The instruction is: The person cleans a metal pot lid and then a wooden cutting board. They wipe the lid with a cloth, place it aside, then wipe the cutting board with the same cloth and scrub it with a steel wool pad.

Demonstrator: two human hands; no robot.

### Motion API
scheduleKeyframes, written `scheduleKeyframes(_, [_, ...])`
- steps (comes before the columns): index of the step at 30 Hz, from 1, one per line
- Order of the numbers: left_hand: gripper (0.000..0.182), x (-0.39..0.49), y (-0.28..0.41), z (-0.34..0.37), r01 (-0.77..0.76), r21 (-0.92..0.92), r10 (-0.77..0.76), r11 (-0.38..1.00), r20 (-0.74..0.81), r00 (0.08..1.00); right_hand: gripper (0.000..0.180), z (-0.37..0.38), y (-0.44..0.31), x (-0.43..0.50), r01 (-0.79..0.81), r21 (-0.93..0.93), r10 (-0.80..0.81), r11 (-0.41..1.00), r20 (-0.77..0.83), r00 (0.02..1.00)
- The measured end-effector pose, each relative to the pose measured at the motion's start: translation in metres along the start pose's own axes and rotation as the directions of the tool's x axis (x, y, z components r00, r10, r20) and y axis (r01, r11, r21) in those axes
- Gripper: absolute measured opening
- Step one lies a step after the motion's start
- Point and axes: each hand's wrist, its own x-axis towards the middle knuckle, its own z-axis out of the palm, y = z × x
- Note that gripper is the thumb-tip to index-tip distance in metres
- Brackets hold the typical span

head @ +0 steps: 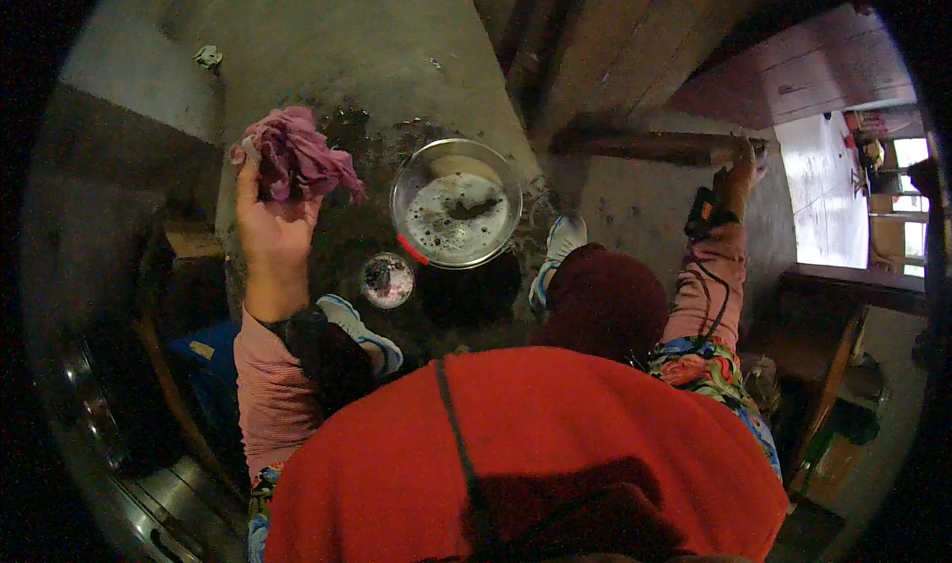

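My left hand (279, 225) grips a crumpled pink-purple cloth (297, 150) above the floor, left of the basin. A round basin (401, 191) with a shiny rim stands before me, holding greyish, sudsy water (454, 225). One red patch (411, 249) marks its lower left rim. Close by sits a small round bowl (388, 280) with whitish-pink, dark-flecked contents that I cannot identify. Far to the right, my right hand (740, 173) is at the end of a wooden beam (654, 147). Its fingers are too dim and small to show whether they grip the wood.
Dark wet patches (349, 128) spread over the concrete floor (357, 35) around the basin. Wooden boards (610, 50) rise at upper right, beside a bright opening (825, 191). A crumpled pale scrap (209, 58) lies at upper left. My shoes (561, 243) flank the basin.
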Motion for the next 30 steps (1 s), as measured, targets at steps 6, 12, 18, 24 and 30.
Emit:
scheduleKeyframes(6, [0.041, 0.007, -0.003, -0.006, 0.012, 0.035, -0.012, 0.999, -0.016, 1.000, 0.047, -0.140, 0.080, -0.077, -0.166, -0.190, 0.228, 0.968, 0.374, 0.899])
scheduleKeyframes(12, [0.044, 0.015, -0.012, -0.008, 0.078, -0.067, -0.078, 0.995, 0.014, 0.997, 0.047, -0.218, 0.117, -0.167, -0.797, 0.287, 0.661, 0.531, 0.449, 0.601])
scheduleKeyframes(18, [0.044, 0.020, -0.020, -0.008, 0.086, -0.031, -0.085, 0.996, 0.049, 0.995, 0.049, -0.229, 0.159, -0.235, -0.610, 0.243, 0.450, 0.754, 0.487, 0.749])
scheduleKeyframes(24, [0.035, 0.020, -0.024, -0.003, 0.081, 0.006, -0.081, 0.997, 0.015, 0.997, 0.041, -0.226, 0.140, -0.186, -0.650, 0.196, 0.326, 0.734, 0.738, 0.590])
scheduleKeyframes(30, [0.031, 0.014, -0.012, 0.001, 0.095, -0.014, -0.092, 0.995, 0.149, 0.985, 0.034, -0.176, 0.087, -0.098, 0.004, -0.443, 0.293, 0.897, 0.600, 0.744])
